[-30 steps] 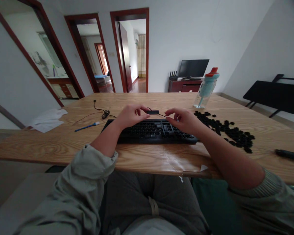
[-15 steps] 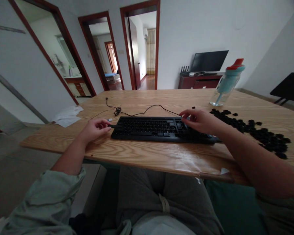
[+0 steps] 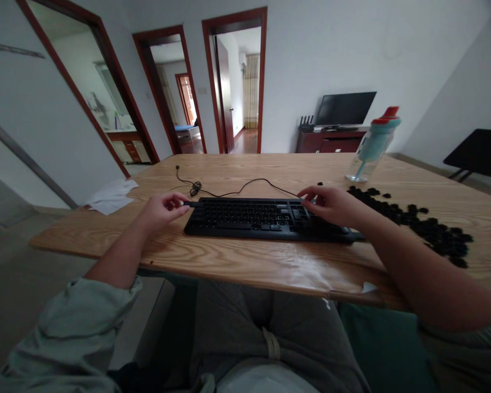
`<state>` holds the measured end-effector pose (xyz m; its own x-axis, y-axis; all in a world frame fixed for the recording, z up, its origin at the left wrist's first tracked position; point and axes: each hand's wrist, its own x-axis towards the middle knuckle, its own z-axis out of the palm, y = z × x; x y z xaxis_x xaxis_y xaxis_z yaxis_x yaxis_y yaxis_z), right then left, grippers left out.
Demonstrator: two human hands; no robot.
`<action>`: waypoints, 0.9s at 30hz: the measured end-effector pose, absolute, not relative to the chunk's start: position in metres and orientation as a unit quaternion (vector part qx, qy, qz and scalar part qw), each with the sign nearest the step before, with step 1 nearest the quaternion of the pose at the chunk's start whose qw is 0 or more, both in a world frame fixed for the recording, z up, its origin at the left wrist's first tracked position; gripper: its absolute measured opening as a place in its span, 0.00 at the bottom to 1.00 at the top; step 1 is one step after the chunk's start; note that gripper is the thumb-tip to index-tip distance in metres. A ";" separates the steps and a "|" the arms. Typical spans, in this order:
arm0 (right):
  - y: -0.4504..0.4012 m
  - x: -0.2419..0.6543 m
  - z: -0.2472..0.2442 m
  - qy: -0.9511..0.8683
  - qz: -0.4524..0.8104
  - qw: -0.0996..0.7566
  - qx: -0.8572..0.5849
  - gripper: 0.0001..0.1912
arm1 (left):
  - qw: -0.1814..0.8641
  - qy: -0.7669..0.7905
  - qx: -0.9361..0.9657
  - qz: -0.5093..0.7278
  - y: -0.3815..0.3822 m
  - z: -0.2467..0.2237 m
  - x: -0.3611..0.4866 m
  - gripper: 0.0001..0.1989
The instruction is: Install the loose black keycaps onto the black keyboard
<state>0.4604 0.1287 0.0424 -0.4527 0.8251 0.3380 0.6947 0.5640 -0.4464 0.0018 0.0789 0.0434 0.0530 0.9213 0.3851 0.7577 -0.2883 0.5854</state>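
A black keyboard (image 3: 245, 218) lies on the wooden table, with some keycaps on it and many key positions bare. At its left end, my left hand (image 3: 163, 209) pinches a small dark tool (image 3: 192, 204), whose far end reaches over the keyboard's upper left corner. My right hand (image 3: 327, 203) rests over the right part of the keyboard, fingers curved down at its back edge; what its fingertips touch is hidden. A heap of loose black keycaps (image 3: 425, 224) lies to the right, partly behind my right forearm.
The keyboard's black cable (image 3: 245, 186) runs behind it to a small coil. White paper (image 3: 112, 196) lies on the table (image 3: 167, 251) at the left. A clear bottle with a red lid (image 3: 374, 144) stands at the back right. A paper scrap (image 3: 369, 287) is near the front edge.
The tool in my left hand has moved slightly up, towards the keyboard's back left corner. My right hand stays at nearly the same place, and the view has shifted slightly.
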 end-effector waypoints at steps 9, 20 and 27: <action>0.138 0.481 0.047 -0.785 0.088 0.400 -0.464 0.07 | 0.087 0.480 0.795 0.361 0.127 0.087 0.097 0.15; 0.113 0.450 0.041 -0.890 0.103 0.213 -0.389 0.14 | 0.142 0.350 0.912 0.163 0.137 0.052 0.197 0.10; 0.114 0.442 0.033 -0.908 0.088 0.191 -0.361 0.15 | 0.138 0.323 0.927 0.131 0.138 0.045 0.186 0.08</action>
<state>0.4425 0.1138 0.0332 -0.6657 0.6899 0.2844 0.6227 0.7236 -0.2977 0.1856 0.1375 0.0450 0.7575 0.6345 0.1539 0.5623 -0.7538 0.3399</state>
